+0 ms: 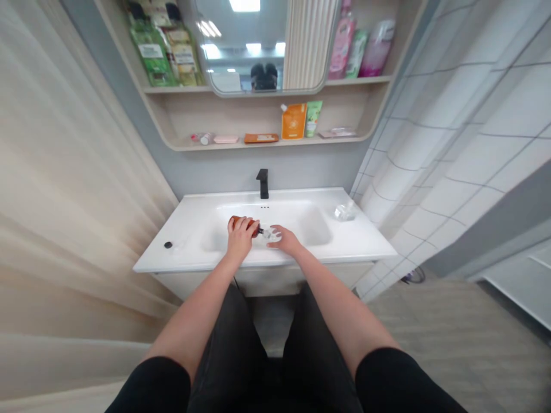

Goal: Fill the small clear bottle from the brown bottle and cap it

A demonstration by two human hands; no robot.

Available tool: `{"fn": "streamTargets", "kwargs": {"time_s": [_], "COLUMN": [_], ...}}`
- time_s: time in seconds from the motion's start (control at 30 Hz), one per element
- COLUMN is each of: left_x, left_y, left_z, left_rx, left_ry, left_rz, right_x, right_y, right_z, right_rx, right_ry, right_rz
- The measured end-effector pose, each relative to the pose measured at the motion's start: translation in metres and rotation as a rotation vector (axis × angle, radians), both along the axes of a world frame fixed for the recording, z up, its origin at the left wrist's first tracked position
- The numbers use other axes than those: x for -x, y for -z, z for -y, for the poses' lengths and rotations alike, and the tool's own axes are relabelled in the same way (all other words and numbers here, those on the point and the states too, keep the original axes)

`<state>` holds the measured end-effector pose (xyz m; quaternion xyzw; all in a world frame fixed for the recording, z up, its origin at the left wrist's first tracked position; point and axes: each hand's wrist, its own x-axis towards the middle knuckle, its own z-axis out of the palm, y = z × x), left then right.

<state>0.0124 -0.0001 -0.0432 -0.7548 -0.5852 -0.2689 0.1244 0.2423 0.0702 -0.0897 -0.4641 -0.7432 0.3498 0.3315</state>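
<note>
At the far left hangs a cream curtain (64, 189), its folds falling beside the white tabletop (161, 261). A small round black cap (167, 245) lies near the tabletop's left end. Above, on the upper shelf, stand a green bottle (150, 54) and a yellowish one (184, 57), both dark-capped; below them, on the lower shelf, small pinkish items lie flat. Next comes the left hand (240, 236), its fingers wrapped around an amber bottle (236, 219) held tilted over the sink (316, 221), the dark neck pointing right. The black faucet (263, 184) rises behind, under a mirror (241, 40). Just right of the amber bottle's neck, also over the sink, is a small clear container (270, 234), which the right hand (286, 240) holds with curved, slightly parted fingers; whether neck and container touch cannot be told. On the lower shelf above stand an orange pouch (293, 121) and, beside it, a green tube (313, 119). Further right, a second clear container (344, 211) sits on the tabletop near its back right corner. White gridded tiling (430, 143) fills the right side, above a grey-brown floor (447, 344).
</note>
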Motion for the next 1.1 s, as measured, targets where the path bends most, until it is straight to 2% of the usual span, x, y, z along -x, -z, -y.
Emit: {"fn": "streamTargets", "kwargs": {"time_s": [0.7, 1.1], "left_x": [0.0011, 0.0019], "left_y": [-0.0002, -0.0019], "left_z": [-0.0020, -0.0079], "left_rx": [0.015, -0.009], "left_ry": [0.024, 0.025], "left_rz": [-0.010, -0.099], "right_x": [-0.0008, -0.0008], "right_y": [-0.0009, -0.0026], "right_z": [0.0019, 0.0031], "right_rx": [-0.012, -0.031], "right_ry": [0.002, 0.030], "right_rz": [-0.020, -0.013]}}
